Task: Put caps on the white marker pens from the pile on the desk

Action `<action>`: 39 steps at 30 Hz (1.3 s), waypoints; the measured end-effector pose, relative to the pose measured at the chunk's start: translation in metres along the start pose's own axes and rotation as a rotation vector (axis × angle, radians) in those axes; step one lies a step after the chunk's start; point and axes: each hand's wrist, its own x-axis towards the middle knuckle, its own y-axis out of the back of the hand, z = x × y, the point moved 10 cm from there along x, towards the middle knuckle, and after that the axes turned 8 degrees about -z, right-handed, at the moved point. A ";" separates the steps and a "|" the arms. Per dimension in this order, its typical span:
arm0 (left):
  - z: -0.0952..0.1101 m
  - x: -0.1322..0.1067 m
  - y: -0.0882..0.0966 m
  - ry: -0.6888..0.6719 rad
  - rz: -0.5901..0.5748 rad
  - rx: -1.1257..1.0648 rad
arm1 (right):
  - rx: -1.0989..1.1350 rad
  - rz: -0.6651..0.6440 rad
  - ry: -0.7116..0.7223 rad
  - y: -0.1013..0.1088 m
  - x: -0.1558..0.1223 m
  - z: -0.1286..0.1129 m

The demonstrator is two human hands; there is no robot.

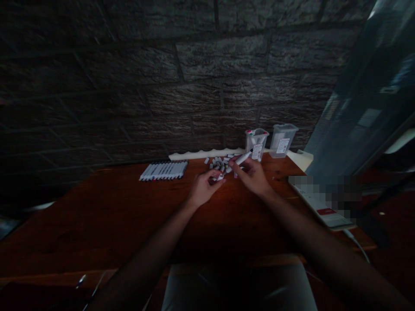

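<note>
My right hand [252, 175] is closed round a white marker [244, 158], which slants up to the right with a dark end. Close by on the left, my left hand [205, 186] pinches a small white marker cap [221, 176] between thumb and fingers. Behind both hands lies a loose heap of marker caps [216, 162], white and grey, partly covered by my fingers. Further left, several white markers [164, 170] lie side by side in a neat row on the wooden table [129, 216].
A clear plastic box [257, 137] with a few markers stands behind my right hand. Beside it is another clear box [283, 140]. A flat pale device [319, 207] with a cable lies at the right edge. A dark stone wall [201, 77] rises behind the table.
</note>
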 end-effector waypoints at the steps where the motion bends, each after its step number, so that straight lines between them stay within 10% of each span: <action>1: 0.000 0.000 0.000 0.000 0.002 0.000 | 0.003 -0.002 -0.002 0.000 0.000 0.000; 39: -0.010 0.000 -0.006 0.044 -0.029 -0.050 | -0.271 0.030 0.114 0.009 -0.002 -0.027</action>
